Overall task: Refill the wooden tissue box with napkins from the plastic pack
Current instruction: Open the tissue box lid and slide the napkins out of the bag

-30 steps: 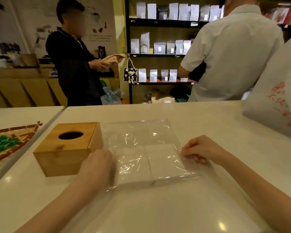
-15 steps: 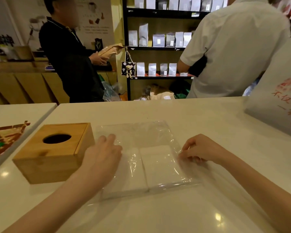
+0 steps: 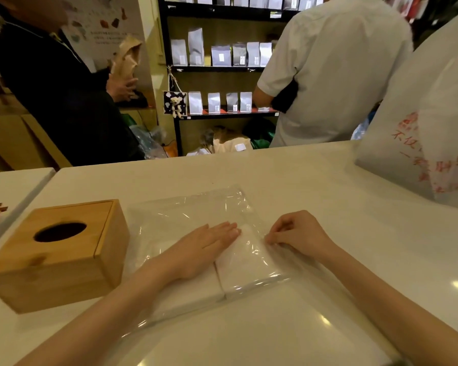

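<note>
The wooden tissue box [image 3: 64, 254], its lid closed and a dark oval hole on top, stands at the left of the white counter. To its right lies the clear plastic pack [image 3: 196, 210] with two stacks of white napkins [image 3: 246, 262] inside. My left hand [image 3: 201, 247] lies flat, palm down, on top of the pack over the left stack, fingers together. At the pack's right edge my right hand [image 3: 296, 233] pinches the plastic film with its fingertips.
A large white plastic bag with red lettering [image 3: 421, 143] stands at the counter's right. A second table [image 3: 13, 186] adjoins on the left. Two people [image 3: 336, 67] stand behind the counter in front of shelves of pouches [image 3: 220, 54].
My left hand has moved from beside the box's right side onto the top of the pack and flattened there. The right hand has stayed at the pack's right edge. The view has tilted down.
</note>
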